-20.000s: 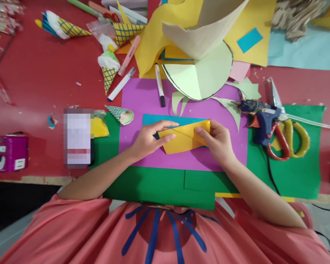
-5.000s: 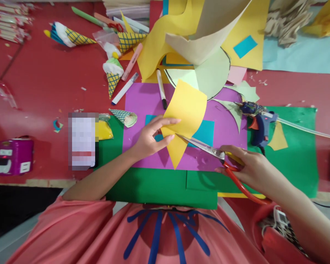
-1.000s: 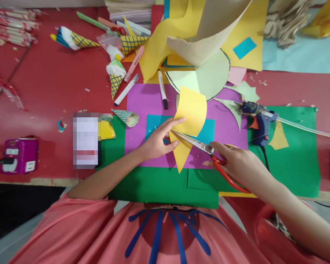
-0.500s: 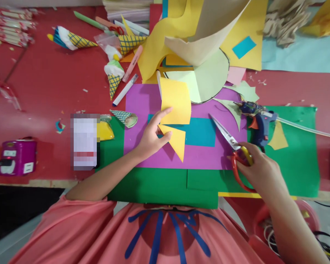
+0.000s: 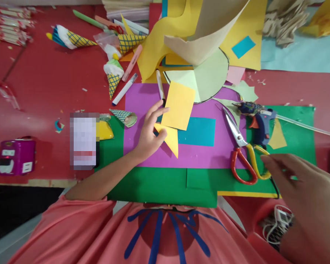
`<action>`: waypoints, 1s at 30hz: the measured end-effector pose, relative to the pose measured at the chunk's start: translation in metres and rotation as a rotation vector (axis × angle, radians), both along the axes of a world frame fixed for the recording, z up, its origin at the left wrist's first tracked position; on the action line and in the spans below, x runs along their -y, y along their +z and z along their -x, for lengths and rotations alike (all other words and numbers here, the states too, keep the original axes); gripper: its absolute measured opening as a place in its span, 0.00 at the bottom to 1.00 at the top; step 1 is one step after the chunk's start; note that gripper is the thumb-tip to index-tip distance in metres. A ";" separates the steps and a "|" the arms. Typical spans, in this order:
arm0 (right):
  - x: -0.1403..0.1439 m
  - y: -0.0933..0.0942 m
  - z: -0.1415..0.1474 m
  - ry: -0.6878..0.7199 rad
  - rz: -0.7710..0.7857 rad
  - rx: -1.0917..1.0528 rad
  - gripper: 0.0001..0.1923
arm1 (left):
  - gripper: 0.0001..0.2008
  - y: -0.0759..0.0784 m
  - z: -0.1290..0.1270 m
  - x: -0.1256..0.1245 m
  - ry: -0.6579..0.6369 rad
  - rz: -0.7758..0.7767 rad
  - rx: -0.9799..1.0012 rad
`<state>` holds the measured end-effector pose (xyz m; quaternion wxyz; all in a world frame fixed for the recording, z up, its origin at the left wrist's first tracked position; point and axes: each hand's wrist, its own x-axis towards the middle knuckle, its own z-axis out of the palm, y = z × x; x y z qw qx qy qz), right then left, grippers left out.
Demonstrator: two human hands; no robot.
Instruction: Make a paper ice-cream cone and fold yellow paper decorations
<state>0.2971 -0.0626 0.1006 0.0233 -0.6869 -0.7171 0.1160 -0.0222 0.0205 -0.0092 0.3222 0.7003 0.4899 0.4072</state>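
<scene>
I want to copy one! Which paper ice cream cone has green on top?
The paper ice cream cone beside the pink marker; the others have blue-white or teal.

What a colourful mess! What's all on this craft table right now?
yellow paper: 1, cut, yellow, pinched in left hand
scissors: 1, red and yellow handles, lying on the sheets
glue gun: 1, blue, beside scissors
purple sheet: 1, centre
teal rectangle: 1, on purple sheet
green sheets: several, near edge
paper cones: several, chequered, upper left
markers: several, upper centre
purple box: 1, far left
left hand: holding yellow paper
right hand: empty, blurred, by the scissors
</scene>
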 end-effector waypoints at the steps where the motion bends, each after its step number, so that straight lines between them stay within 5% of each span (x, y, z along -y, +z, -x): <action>1: -0.003 -0.001 0.008 -0.052 0.021 -0.035 0.20 | 0.23 0.001 0.000 0.000 0.046 -0.023 0.012; 5: -0.024 -0.019 0.045 0.188 0.089 -0.346 0.16 | 0.14 0.003 0.003 0.005 0.238 -0.117 0.091; 10: -0.061 -0.043 0.089 0.305 0.384 -0.618 0.14 | 0.10 0.003 0.004 0.010 0.330 -0.259 0.069; 14: -0.080 -0.062 0.113 0.261 0.564 -0.905 0.18 | 0.10 0.004 0.002 0.011 0.075 -0.253 0.012; 19: -0.088 -0.081 0.115 0.021 0.810 -1.302 0.19 | 0.16 -0.003 -0.004 0.006 -0.192 -0.143 0.063; 25: -0.092 -0.083 0.107 -0.079 0.678 -1.394 0.18 | 0.27 -0.017 -0.004 -0.002 -0.100 -0.023 0.115; 30: -0.091 -0.085 0.106 -0.168 0.530 -1.399 0.19 | 0.31 -0.012 -0.004 0.001 -0.168 -0.130 -0.085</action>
